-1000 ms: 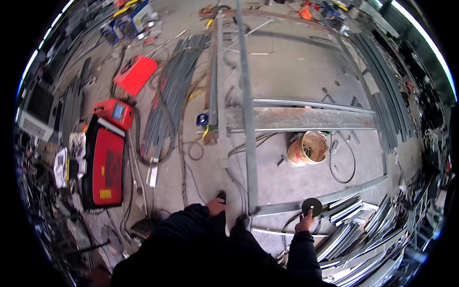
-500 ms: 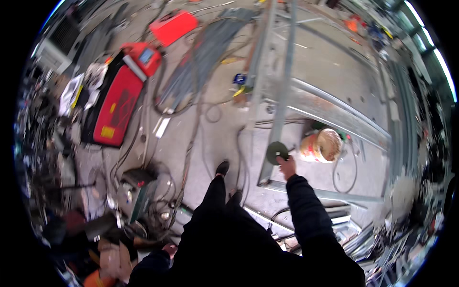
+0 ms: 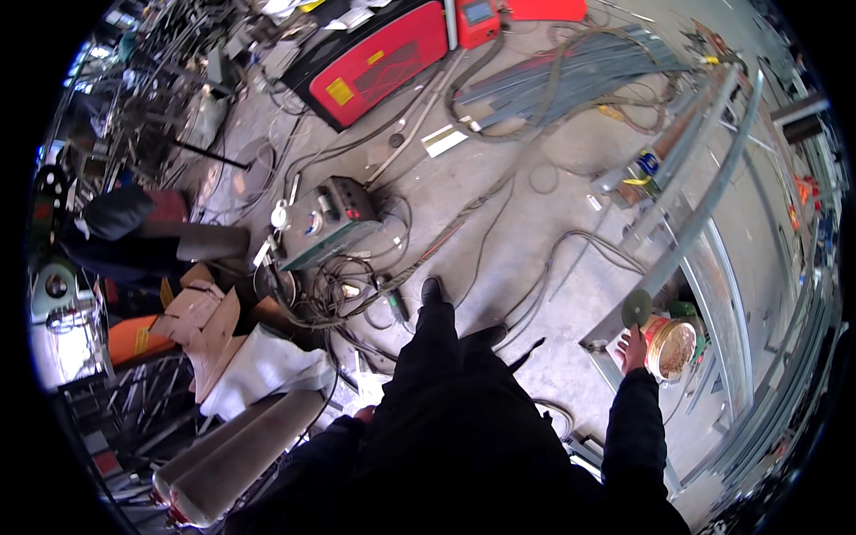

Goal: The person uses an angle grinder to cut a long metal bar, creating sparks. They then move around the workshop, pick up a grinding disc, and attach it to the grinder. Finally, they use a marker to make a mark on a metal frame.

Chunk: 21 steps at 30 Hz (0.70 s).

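My right hand (image 3: 632,350) pinches a round, dark green grinding disc (image 3: 637,308) by its lower edge, with the disc standing above the fingertips. Directly beside that hand is a white-and-red bucket (image 3: 656,343) with a brownish inside, set near the corner of a grey metal frame (image 3: 664,266) lying on the floor. Low at my left side, my left hand (image 3: 365,414) shows only in a small part beyond its dark sleeve. Its fingers are mostly hidden, and nothing can be seen in it.
Cables (image 3: 446,225) snake over the concrete floor. On the left are a dark green machine (image 3: 325,234), a green power tool (image 3: 393,301), cardboard (image 3: 201,325) and two large cylinders (image 3: 245,450). Farther off lie a red machine (image 3: 383,67), flat metal strips (image 3: 553,85) and a blue-yellow tape measure (image 3: 647,164).
The view has swung left, so the frame and bucket now appear farther right. My right hand still grips the disc, now closer to the bucket. Cylinders have come into sight at lower left.
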Available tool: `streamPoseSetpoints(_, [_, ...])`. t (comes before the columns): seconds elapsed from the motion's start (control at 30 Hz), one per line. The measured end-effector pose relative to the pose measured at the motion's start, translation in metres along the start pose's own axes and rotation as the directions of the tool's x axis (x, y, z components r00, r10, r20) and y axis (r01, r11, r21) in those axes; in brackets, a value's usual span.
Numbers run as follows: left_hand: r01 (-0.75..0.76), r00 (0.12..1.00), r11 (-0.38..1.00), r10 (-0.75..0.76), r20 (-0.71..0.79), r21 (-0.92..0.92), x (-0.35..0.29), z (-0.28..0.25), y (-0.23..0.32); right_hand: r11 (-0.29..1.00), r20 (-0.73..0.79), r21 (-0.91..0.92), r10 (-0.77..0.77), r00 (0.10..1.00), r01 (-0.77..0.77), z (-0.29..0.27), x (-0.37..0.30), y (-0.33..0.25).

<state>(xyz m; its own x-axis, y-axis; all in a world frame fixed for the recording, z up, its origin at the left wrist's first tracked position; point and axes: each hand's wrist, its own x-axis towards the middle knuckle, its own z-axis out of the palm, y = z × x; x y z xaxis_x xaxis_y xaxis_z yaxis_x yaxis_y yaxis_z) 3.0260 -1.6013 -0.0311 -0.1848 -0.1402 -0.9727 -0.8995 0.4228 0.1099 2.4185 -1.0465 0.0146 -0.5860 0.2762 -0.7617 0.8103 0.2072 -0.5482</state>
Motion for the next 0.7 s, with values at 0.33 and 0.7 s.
streamPoseSetpoints(0.33, [-0.067, 0.986, 0.947, 0.015, -0.166, -0.314, 0.054, -0.085, -0.044, 0.990, -0.331, -0.121, -0.113, 0.937, 0.077, 0.028, -0.051, 0.016])
streamPoseSetpoints(0.7, [-0.032, 0.976, 0.940, -0.044, -0.214, -0.338, 0.114, -0.092, -0.075, 0.652, 0.476, -0.572, -0.231, 0.849, 0.498, 0.268, -0.214, 0.032])
